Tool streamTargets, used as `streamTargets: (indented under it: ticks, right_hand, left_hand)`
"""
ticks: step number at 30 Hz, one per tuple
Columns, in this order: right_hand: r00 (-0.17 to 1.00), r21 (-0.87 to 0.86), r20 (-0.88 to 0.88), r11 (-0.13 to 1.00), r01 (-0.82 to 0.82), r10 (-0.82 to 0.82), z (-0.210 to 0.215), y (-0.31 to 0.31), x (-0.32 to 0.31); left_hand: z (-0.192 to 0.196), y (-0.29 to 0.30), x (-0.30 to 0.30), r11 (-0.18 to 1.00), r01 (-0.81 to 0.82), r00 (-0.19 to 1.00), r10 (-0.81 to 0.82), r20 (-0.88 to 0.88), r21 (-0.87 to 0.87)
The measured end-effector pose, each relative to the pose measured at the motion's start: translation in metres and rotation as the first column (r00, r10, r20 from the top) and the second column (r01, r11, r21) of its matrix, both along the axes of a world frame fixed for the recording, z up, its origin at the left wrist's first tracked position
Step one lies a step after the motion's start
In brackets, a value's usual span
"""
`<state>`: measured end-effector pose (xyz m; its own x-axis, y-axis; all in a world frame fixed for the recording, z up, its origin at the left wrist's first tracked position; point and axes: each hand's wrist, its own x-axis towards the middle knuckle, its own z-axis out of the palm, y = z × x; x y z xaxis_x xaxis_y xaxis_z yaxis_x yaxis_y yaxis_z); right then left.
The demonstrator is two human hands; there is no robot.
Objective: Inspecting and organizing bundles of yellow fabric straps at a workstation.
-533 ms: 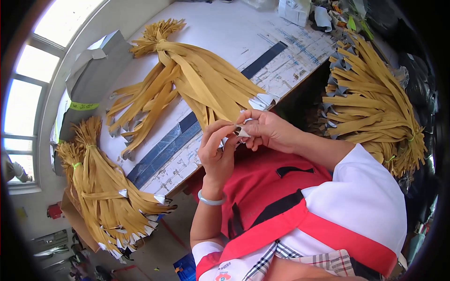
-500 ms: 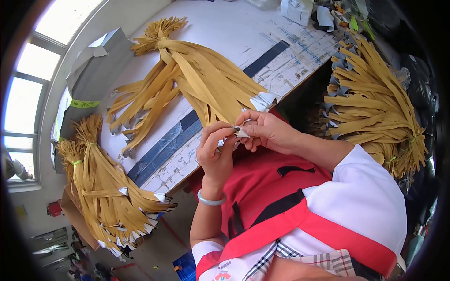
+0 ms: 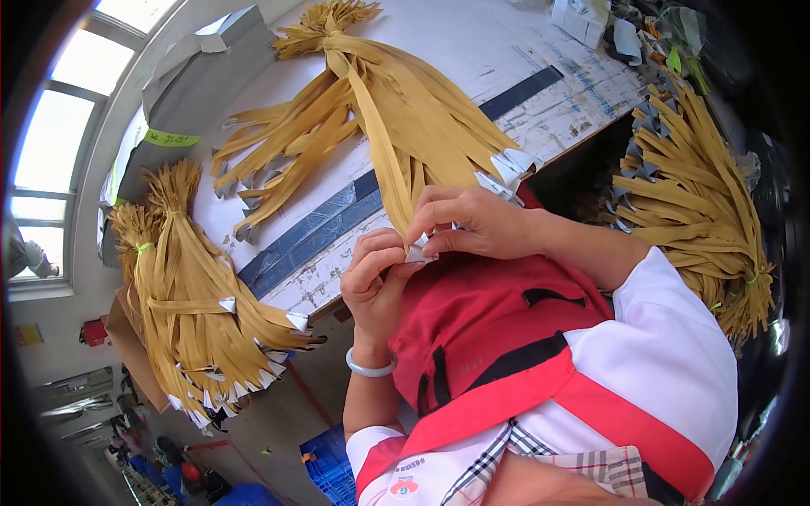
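My left hand (image 3: pixel 374 274) and my right hand (image 3: pixel 474 221) meet at the near table edge, in front of a red apron (image 3: pixel 489 304). Both are closed, with fingertips pinching the white-tipped end (image 3: pixel 418 252) of one mustard-yellow fabric strip (image 3: pixel 381 160). That strip runs back into a large tied bundle of strips (image 3: pixel 430 101) lying on the table. Other strips with white tips (image 3: pixel 511 169) lie just beyond my right hand. My fingers partly cover the held tip.
A second bundle of white-tipped strips (image 3: pixel 198 295) hangs over the left side. Grey-tipped strips (image 3: pixel 700 194) hang at the right. A tall grey wrapped package (image 3: pixel 190 88) stands left on the white table (image 3: pixel 464 38). A blue crate (image 3: pixel 331 468) is below.
My fingers have come together on the white tip and my right hand has turned palm-down over it. The view has shifted, so the table and bundles sit slightly higher and further right.
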<state>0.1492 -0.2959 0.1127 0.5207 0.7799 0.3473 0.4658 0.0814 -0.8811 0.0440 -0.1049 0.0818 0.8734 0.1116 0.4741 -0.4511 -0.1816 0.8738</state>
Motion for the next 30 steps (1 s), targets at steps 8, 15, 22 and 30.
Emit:
streamTargets:
  ticks: [8, 15, 22, 30]
  right_hand:
    - [0.836, -0.162, -0.434, 0.884, -0.439, 0.335, 0.017, 0.024, 0.036]
    - [0.742, -0.119, -0.599, 0.883, -0.453, 0.3, 0.022, 0.026, 0.037]
    - [0.844, -0.148, -0.522, 0.962, -0.23, 0.121, 0.02, 0.027, 0.025]
    - [0.835, 0.097, 0.516, 0.982, 0.162, -0.189, -0.027, 0.046, 0.004]
  left_hand:
    - [0.004, 0.024, 0.013, 0.895, 0.248, 0.927, -0.331, -0.179, -0.37]
    - [-0.007, 0.028, 0.017, 0.797, 0.264, 0.875, -0.435, -0.213, -0.544]
    - [0.006, 0.011, 0.008, 0.836, 0.097, 0.93, -0.269, -0.25, -0.539]
    - [-0.015, -0.002, 0.012, 0.856, -0.409, 0.908, 0.417, 0.046, 0.315]
